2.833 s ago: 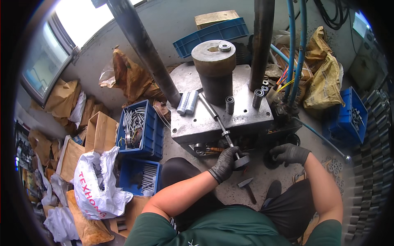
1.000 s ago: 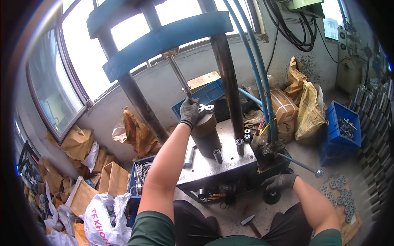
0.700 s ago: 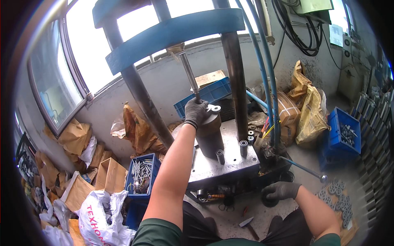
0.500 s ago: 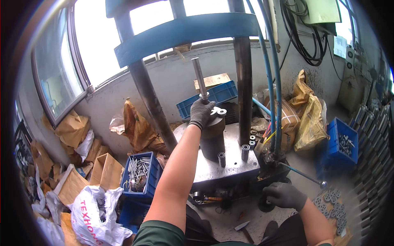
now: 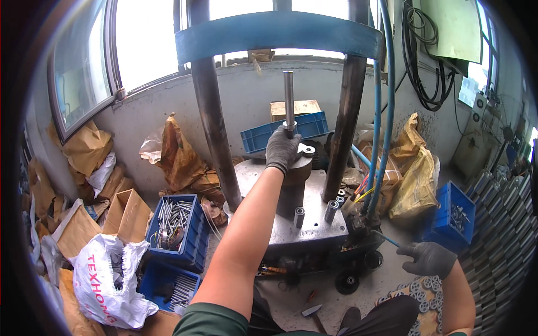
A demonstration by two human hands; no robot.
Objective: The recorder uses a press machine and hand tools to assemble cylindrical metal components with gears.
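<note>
A steel rod (image 5: 288,98) stands upright on top of a thick dark cylinder (image 5: 295,173) in the middle of a press, between its two dark columns (image 5: 212,120) and under the blue crossbeam (image 5: 277,35). The left hand (image 5: 282,149), in a dark grey glove, is wrapped around the rod's lower end, fingers closed on it just where it meets the cylinder's top; a small light washer (image 5: 307,149) lies on that top, just beside the hand. The cylinder rises from a grey steel plate (image 5: 314,224), and a few short metal sleeves (image 5: 298,217) stand upright on the plate near its front and right side. Blue hoses (image 5: 383,106) run down along the right column. The right hand (image 5: 428,259), also gloved, is low at the right, well apart from the press, with its fingers loosely curled and spread, and a thin blue-tipped lever (image 5: 386,239) that juts from the machine's base ends just beside its fingertips; whether it touches the lever cannot be told. A hammer (image 5: 314,315) lies on the floor below the plate. To the left sit blue crates of metal pins (image 5: 174,224), open cardboard boxes (image 5: 126,215) and a white plastic bag (image 5: 109,280); another blue crate (image 5: 454,215) and yellow sacks (image 5: 417,182) are at the right.
</note>
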